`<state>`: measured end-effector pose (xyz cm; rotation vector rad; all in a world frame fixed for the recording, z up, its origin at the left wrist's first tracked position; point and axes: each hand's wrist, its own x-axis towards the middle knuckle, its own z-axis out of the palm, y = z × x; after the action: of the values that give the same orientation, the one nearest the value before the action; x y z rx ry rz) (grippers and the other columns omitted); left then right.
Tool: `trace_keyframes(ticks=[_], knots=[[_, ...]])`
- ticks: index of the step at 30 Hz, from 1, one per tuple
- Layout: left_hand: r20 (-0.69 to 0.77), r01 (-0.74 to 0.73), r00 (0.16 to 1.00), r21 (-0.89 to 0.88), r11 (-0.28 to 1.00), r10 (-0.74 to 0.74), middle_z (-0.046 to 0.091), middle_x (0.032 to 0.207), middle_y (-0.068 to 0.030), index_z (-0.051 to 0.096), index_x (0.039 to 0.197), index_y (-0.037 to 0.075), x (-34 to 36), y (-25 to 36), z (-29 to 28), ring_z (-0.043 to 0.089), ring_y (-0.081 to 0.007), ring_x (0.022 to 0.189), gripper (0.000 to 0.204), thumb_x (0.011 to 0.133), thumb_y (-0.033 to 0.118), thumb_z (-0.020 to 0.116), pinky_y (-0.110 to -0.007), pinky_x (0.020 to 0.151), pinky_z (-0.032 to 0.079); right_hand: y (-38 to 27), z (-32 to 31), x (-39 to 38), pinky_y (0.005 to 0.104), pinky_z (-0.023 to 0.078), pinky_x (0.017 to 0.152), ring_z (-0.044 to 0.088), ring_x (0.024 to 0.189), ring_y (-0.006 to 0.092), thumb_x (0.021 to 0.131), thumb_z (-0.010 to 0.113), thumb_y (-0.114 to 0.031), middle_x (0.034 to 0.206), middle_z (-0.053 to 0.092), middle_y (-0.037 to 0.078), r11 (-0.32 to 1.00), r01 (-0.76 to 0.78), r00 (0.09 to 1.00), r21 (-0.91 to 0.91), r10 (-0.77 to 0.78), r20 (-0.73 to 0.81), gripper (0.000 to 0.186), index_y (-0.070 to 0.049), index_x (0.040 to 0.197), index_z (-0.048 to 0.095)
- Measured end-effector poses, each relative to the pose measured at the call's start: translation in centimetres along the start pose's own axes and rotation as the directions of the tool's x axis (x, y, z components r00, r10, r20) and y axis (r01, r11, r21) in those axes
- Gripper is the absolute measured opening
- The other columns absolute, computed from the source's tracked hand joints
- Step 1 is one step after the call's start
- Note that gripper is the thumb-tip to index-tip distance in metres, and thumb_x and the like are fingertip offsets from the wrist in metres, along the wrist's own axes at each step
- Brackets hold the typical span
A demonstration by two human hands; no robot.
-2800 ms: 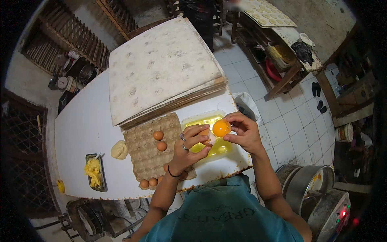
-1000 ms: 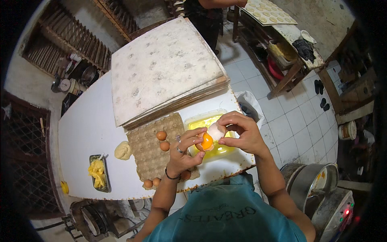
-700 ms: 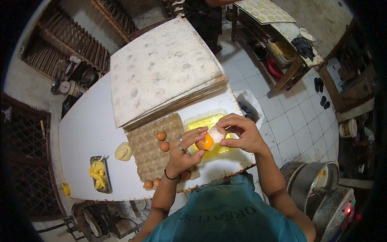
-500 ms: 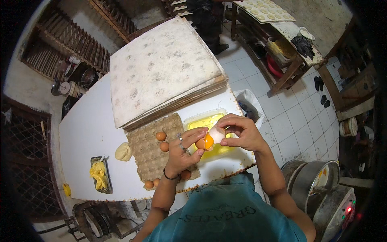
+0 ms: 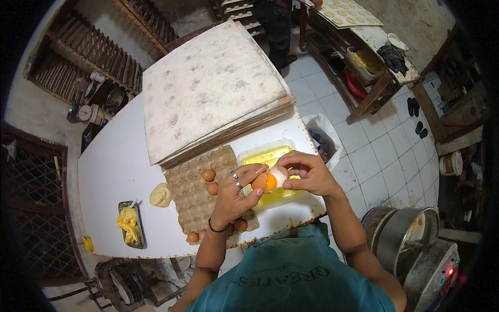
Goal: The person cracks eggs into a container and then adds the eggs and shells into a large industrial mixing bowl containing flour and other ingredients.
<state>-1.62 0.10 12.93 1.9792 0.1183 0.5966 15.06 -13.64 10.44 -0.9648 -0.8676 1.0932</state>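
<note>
Head view: both bare hands meet above the right end of the white table [image 5: 109,171], near its near edge. The left hand [image 5: 231,195], with rings and a dark wristband [image 5: 217,227], grips a brown shell half [image 5: 259,182] between fingers and thumb. The right hand [image 5: 314,176] pinches the other shell half [image 5: 279,176], its pale side showing. An orange yolk [image 5: 271,182] sits between the two halves, at the mouth of the left one.

Beneath the hands is a clear tub [image 5: 265,147] of yellow liquid, partly hidden by them. Just left of it, reaching the table's near edge, lies a cardboard egg tray [image 5: 193,200]. Two brown eggs [image 5: 208,175] sit toward its right side, and more eggs [image 5: 193,237] line its near edge, some partly covered by the left forearm. A lump of dough [image 5: 160,195] rests beside the tray's left edge. Nearer the table's left near corner is a small dark dish [image 5: 140,243] of soft yellow stuff [image 5: 128,222].

A stack of floured boards [image 5: 213,88] covers the table's far side. Past the right edge stands a white bag [image 5: 334,143].
</note>
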Motion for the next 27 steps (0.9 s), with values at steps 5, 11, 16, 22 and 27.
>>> trace_keyframes(ticks=[5,11,16,22,27], knots=[[0.001,0.062,0.998,0.027,0.998,-0.062,0.059,0.102,-0.0167,0.056,0.109,0.000,0.2,0.4,-0.1,0.058,-0.0270,0.093,0.038,0.073,0.010,0.059,-0.033,0.082,0.044,0.2,0.0,0.0,0.0262,0.046,0.084,0.052,0.096,0.0152,0.068,0.071,0.001,0.105,0.052,0.008,0.999,-0.022,1.000,0.049,0.022,-0.008,0.044,0.002,0.108,0.053],[0.000,0.062,0.998,0.015,0.998,-0.062,0.060,0.100,-0.0164,0.057,0.109,0.000,0.4,0.5,0.0,0.058,-0.0266,0.092,0.038,0.073,0.012,0.060,-0.032,0.081,0.045,1.0,-0.3,-0.2,0.0266,0.046,0.085,0.052,0.098,0.0156,0.068,0.071,0.003,0.106,0.052,0.008,0.993,-0.002,1.000,0.114,0.003,-0.015,0.044,0.003,0.109,0.053],[0.003,0.112,0.994,-0.064,0.992,-0.112,0.058,0.104,-0.0163,0.056,0.111,0.000,0.4,0.8,0.0,0.057,-0.0243,0.094,0.037,0.076,0.010,0.059,-0.032,0.083,0.045,1.6,-0.5,-0.3,0.0298,0.043,0.089,0.051,0.102,0.0182,0.067,0.070,0.005,0.108,0.052,0.010,0.968,-0.046,0.998,0.245,0.055,-0.026,0.043,0.002,0.107,0.054],[-0.039,0.155,0.985,-0.254,0.955,-0.171,0.055,0.108,-0.0149,0.054,0.113,-0.001,-0.3,0.1,0.0,0.055,-0.0224,0.097,0.038,0.077,0.010,0.059,-0.031,0.086,0.044,2.2,-0.8,-0.3,0.0270,0.046,0.085,0.054,0.097,0.0171,0.068,0.069,0.006,0.106,0.053,0.010,0.958,0.050,0.999,0.284,-0.044,-0.027,0.045,0.004,0.110,0.051],[-0.077,0.180,0.980,-0.063,0.982,-0.184,0.056,0.103,-0.0130,0.058,0.107,0.003,-0.8,-0.5,0.1,0.055,-0.0256,0.095,0.036,0.072,0.008,0.063,-0.031,0.083,0.045,1.4,-1.5,-0.4,0.0278,0.046,0.085,0.055,0.097,0.0180,0.068,0.069,0.006,0.105,0.054,0.010,0.967,0.098,0.995,0.235,-0.094,-0.028,0.046,0.003,0.110,0.051]])
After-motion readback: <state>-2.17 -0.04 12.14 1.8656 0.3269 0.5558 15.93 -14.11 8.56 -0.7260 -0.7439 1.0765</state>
